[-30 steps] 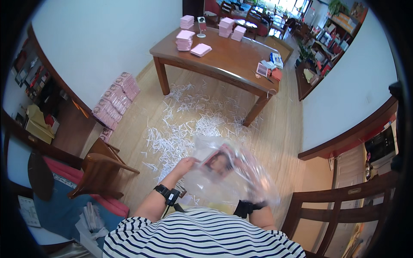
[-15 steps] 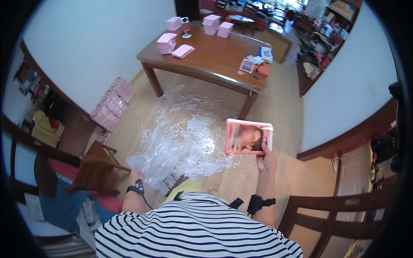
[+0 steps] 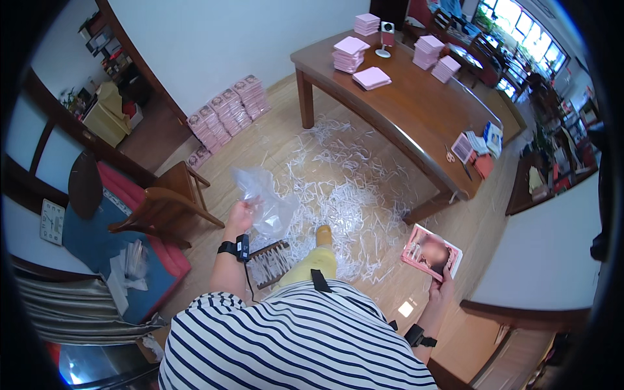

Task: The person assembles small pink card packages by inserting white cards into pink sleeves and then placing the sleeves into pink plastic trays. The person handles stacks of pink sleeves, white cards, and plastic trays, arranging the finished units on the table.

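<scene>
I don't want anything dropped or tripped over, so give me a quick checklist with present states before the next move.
1. Pink pack held: ok, the right hand grips its lower edge.
2. Clear plastic held: ok, in the left hand, apart from the pack.
3. Plastic's opening: cannot tell, crumpled folds hide it.
4. Footing free of scraps: not ok, white paper strips lie around the yellow footwear.
5. Scissors away from hands: ok, lying on the table.
</scene>
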Tool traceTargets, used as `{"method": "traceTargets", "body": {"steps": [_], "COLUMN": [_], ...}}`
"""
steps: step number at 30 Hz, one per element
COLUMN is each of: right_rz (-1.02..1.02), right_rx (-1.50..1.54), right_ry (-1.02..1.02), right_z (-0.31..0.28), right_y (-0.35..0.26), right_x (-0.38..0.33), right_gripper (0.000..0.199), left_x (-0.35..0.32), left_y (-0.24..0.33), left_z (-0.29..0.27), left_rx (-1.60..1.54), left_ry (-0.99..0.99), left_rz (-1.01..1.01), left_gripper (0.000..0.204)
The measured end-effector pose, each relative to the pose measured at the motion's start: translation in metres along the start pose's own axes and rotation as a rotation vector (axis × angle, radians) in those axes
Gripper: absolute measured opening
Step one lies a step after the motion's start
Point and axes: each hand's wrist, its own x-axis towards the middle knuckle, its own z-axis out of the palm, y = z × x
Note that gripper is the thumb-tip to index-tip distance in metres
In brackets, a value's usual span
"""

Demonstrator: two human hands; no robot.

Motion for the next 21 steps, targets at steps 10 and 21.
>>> {"method": "traceTargets", "body": {"steps": [10,21], "right_rz": [0.038,0.251], "right_rx": [-0.261,-0.742], "right_ry": [0.061,-0.364], "right_z": [0.187,0.38], "right_y": [0.023,0.077], "right_x": [0.126,0.205], "right_gripper": [0.025,0.034], "left_x": [0.112,-0.14], "left_y": [0.014,-0.159], "left_z": [-0.12,-0.244], "left_rx": [-0.277,-0.764], "left_ry": [0.502,0.85], "left_rz": [0.2,0.178], "left_gripper": [0.026,0.024]}}
